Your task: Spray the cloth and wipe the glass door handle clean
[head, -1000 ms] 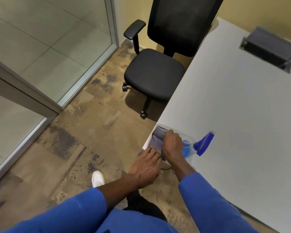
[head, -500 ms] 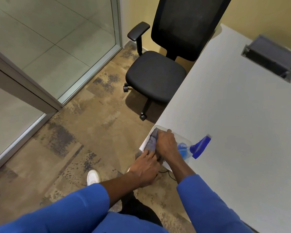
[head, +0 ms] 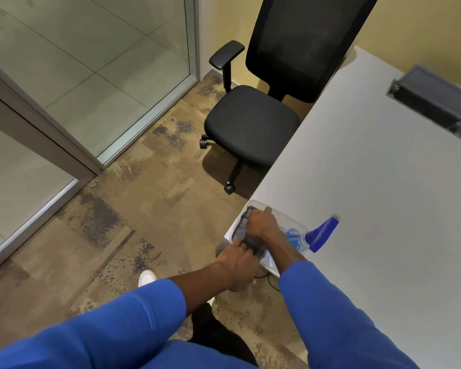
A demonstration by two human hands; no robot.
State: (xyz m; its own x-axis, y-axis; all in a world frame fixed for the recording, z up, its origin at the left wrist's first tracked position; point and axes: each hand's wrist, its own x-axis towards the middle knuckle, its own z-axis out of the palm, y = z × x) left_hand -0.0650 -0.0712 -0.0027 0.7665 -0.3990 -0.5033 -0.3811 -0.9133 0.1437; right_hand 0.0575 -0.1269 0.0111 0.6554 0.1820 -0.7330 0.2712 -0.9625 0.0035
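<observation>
A clear spray bottle (head: 296,237) with blue liquid and a blue trigger head (head: 322,234) lies on its side at the near corner of the grey desk (head: 370,209). A grey cloth (head: 242,226) lies draped over the bottle's body. My right hand (head: 260,225) is closed over the bottle and cloth. At the desk edge my left hand (head: 238,265) pinches the cloth's near end. The glass door (head: 91,75) stands at the upper left; no handle shows in this view.
A black office chair (head: 253,123) stands beside the desk, close to the glass panel's metal frame (head: 144,129). An open cable box (head: 431,102) is set into the desk's far right. My white shoe (head: 147,277) rests on the mottled brown floor.
My left hand has closed its fingers on the cloth's near end and drawn it toward the desk edge. My right hand stays on the bottle. The view shifted slightly.
</observation>
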